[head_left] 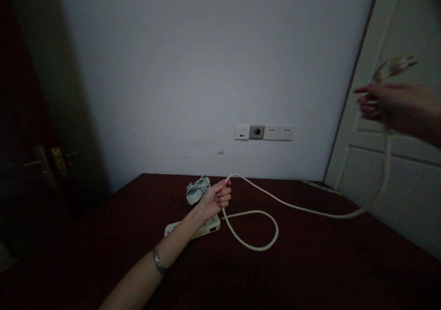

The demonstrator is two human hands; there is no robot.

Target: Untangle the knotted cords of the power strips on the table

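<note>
Left hand (217, 196) clenched thin, round cream cord (257, 249), seemingly controlling slack; right hand (384, 99) gripped it, pale pronged plug (396, 65) above.

dimly lit pale wall (186, 71), dark-red table (317, 255)

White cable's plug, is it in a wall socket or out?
Out: the plug sticks up, blurred by motion, above the right hand, apart from the wall sockets.

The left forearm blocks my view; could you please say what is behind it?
A white power strip on the dark table; its ends show, but the left forearm covers its middle from sight.
</note>
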